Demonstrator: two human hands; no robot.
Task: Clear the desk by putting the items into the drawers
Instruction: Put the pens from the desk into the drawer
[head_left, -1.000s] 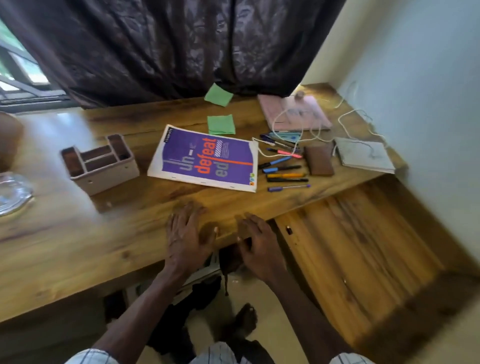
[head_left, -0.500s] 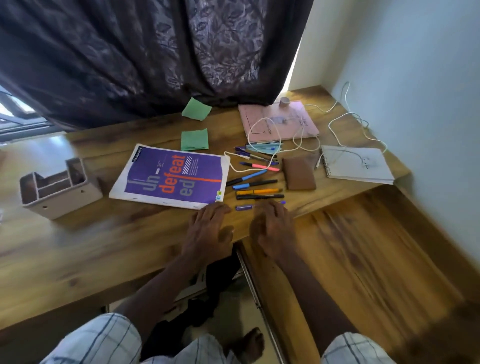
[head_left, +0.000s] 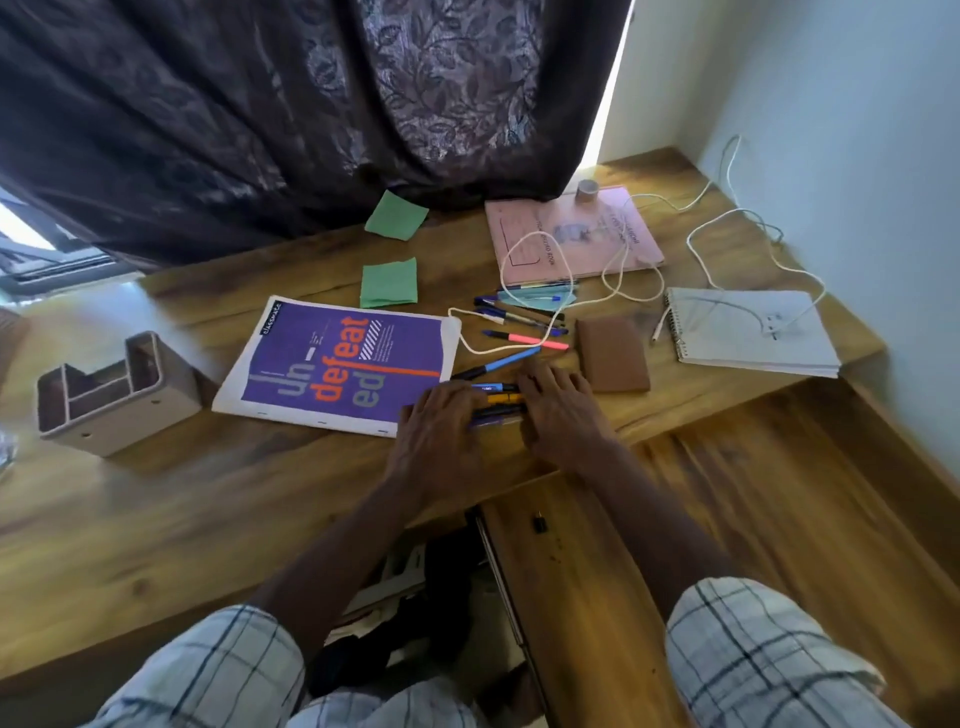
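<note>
Several pens (head_left: 498, 399) lie side by side on the wooden desk (head_left: 208, 493) near its front edge. My left hand (head_left: 441, 421) covers their left ends and my right hand (head_left: 561, 410) covers their right ends, fingers laid over them. More pens (head_left: 524, 312) lie just behind, among them a blue one (head_left: 498, 362) and a pink one (head_left: 524, 340). A purple notebook (head_left: 343, 364) lies left of my hands and a brown wallet (head_left: 613, 353) to the right. No drawer front is in view.
A white cable (head_left: 623, 270) loops over the pens, a pink notebook (head_left: 571, 234) and a spiral notepad (head_left: 748, 332). A tape roll (head_left: 587, 191) stands on the pink notebook. Two green sticky pads (head_left: 389, 283) lie at the back. A desk organizer (head_left: 114, 395) stands at the left. A lower wooden cabinet top (head_left: 727, 493) adjoins the desk's right side.
Both hands have moved forward from the desk's front edge onto the nearest pens, and the view has shifted to the right.
</note>
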